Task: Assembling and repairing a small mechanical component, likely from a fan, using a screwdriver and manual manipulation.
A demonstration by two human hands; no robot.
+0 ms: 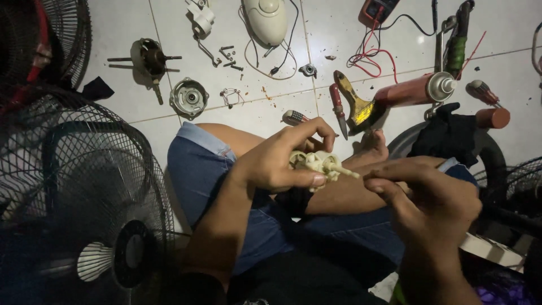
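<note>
Cream plastic part (pixel 319 162) gripped by left hand (pixel 276 161); right hand (pixel 432 197) pinches its one pin (pixel 345 170).

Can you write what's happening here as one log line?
left hand: grips small cream plastic gear part | right hand: fingertips at its thin shaft | place: over lap, white tiled floor

Light falls bright on the white tiled floor (pixel 395 22) at the far edge; the near edge sinks into dim shadow, slightly blurred.

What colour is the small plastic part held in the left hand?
Cream, off-white; the small plastic part sits pinched in the left hand, clearest in the head view.
</note>
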